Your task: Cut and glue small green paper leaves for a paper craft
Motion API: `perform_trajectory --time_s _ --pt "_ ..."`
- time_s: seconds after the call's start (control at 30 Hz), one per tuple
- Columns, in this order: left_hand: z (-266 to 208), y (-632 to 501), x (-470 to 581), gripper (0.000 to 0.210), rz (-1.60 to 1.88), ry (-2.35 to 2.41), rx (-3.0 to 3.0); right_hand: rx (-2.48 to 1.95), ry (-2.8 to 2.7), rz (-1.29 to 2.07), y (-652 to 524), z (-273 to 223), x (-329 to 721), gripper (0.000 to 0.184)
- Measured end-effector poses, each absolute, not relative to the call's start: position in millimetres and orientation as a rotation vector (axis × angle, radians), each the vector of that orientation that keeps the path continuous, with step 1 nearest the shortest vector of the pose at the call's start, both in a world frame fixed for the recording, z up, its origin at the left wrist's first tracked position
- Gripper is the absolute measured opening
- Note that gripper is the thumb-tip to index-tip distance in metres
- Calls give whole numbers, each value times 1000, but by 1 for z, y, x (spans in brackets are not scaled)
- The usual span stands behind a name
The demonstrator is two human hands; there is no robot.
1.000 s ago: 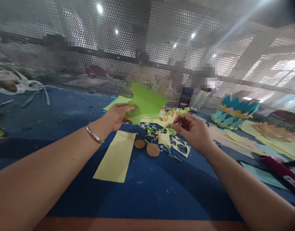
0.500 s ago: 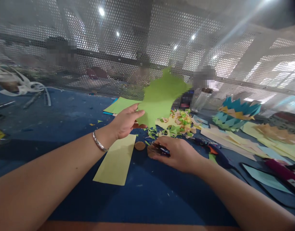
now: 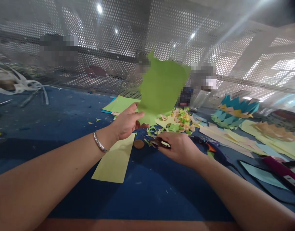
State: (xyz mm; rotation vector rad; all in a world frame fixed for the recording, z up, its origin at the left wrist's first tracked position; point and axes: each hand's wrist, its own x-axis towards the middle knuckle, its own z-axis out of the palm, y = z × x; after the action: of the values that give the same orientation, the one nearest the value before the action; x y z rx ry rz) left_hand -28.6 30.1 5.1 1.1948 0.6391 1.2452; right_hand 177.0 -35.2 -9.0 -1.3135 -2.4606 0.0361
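My left hand [image 3: 129, 123] pinches the lower left edge of a light green paper sheet [image 3: 164, 86] between thumb and fingers. The sheet stands up off the table, and its cut edge is jagged. My right hand [image 3: 179, 147] is closed round scissors [image 3: 161, 142] with dark handles, their blades blurred and pointing left. It rests low over the table, apart from the green sheet. Beneath my left wrist lies a pale yellow paper strip [image 3: 116, 163]. A round brown disc [image 3: 139, 144] sits on the table between both hands.
Paper scraps [image 3: 181, 122] are heaped behind my right hand. A glue gun [image 3: 214, 149] with a cord lies to its right, near stacked zigzag paper rings [image 3: 236, 110]. Coloured sheets [image 3: 120, 104] lie behind my left hand. A perforated metal screen [image 3: 108, 41] stands across the back.
The green sheet has turned in my left hand, so its upper part now stands higher and further left. My right hand has risen slightly, and the scissors have shifted with it.
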Motion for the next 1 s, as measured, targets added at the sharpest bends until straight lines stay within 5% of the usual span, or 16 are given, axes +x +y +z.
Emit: perform_trajectory --time_s 0.13,0.3,0.63,1.0 --pt "1 34 -31 35 1117 647 1272 -1334 -2309 22 -28 -10 182 9" --pt "-3 36 -31 4 982 736 1256 -1262 -2095 4 -23 -9 188 14" --pt "0 14 -15 21 770 615 1231 -1273 -2002 -51 -21 -10 188 19" --pt "-2 5 -11 17 747 621 1275 -1155 -1992 -74 -23 -9 185 14"
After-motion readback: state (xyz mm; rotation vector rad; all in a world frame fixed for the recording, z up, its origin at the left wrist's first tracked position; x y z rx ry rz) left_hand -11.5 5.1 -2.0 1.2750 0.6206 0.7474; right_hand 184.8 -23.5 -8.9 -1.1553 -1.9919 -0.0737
